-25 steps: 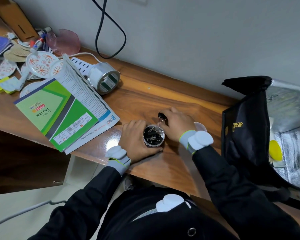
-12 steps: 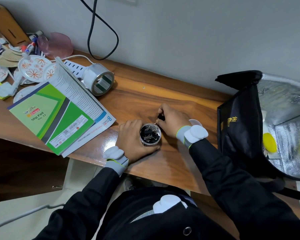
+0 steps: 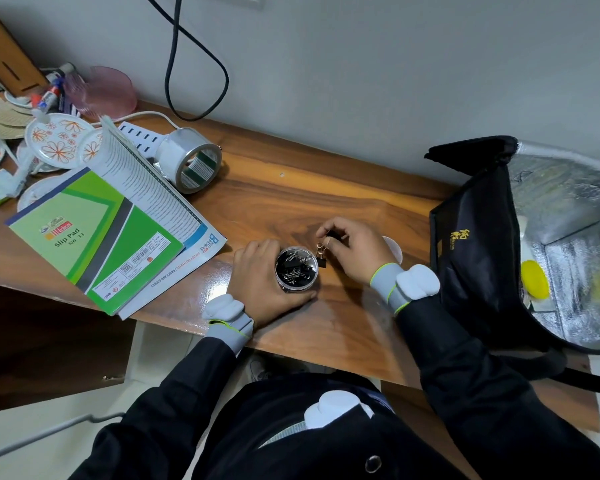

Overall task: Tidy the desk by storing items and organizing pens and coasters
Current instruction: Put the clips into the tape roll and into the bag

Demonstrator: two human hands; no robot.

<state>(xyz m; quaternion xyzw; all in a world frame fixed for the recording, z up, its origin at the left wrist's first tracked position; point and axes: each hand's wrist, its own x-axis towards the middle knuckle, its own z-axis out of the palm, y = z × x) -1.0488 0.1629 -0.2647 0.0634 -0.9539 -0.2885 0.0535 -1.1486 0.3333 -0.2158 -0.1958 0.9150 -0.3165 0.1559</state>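
Black bag (image 3: 471, 265) nearby; left hand (image 3: 257, 280) grips tub (image 3: 296, 269), right hand (image 3: 355, 252) seemingly pinches binder clip (image 3: 321, 253).

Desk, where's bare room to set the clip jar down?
Bare wood lies between the tape roll and the black bag, beyond the jar. The left end is crowded: coasters, pens, slip pad.

- small round clear plastic tub (image 3: 296, 268): lid off, upright near the front edge of the wooden desk (image 3: 291, 202), full of black clips, left hand (image 3: 260, 282) wrapped round it
- black binder clip with coppery wire handles (image 3: 321, 254): pinched by the right hand (image 3: 352, 251), just beside the tub's rim
- white round coasters with orange flowers (image 3: 59, 140): messy pile, far left
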